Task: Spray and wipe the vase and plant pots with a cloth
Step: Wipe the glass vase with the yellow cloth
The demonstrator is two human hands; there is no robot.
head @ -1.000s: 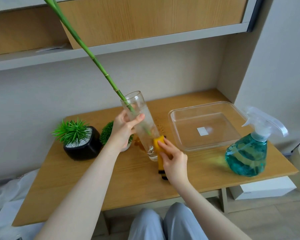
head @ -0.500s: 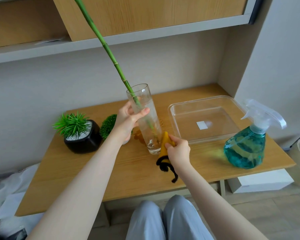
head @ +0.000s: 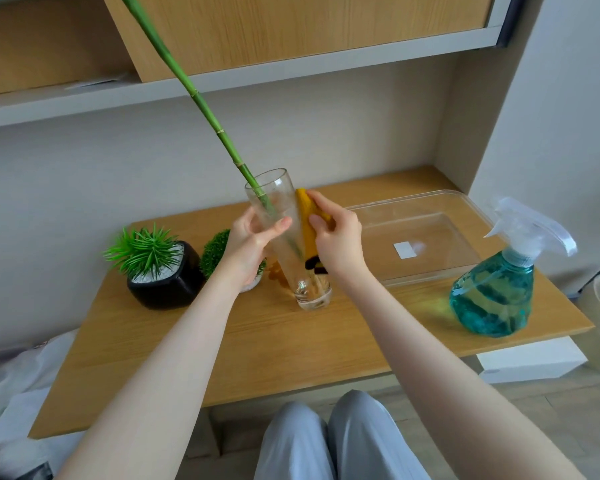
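A tall clear glass vase (head: 282, 216) stands on the wooden table (head: 291, 348) with a long green bamboo stem (head: 201, 102) leaning out of it to the upper left. My left hand (head: 252, 245) grips the vase's left side around its middle. My right hand (head: 336, 237) holds a yellow cloth (head: 305, 216) with a black edge against the vase's right side, near the rim. A black pot with a spiky green plant (head: 163, 275) sits at the left. A small round green plant in a white pot (head: 215, 252) is partly hidden behind my left wrist.
A teal spray bottle (head: 496, 292) with a clear trigger stands at the table's right front. A clear plastic tray (head: 426, 237) lies behind it. Wooden cabinets (head: 291, 26) hang overhead, close to the stem. My knees (head: 326, 441) are under the table's front edge.
My right hand has slid the yellow cloth up the vase's right side, from near the base to just under the rim. My left hand keeps its grip on the vase.
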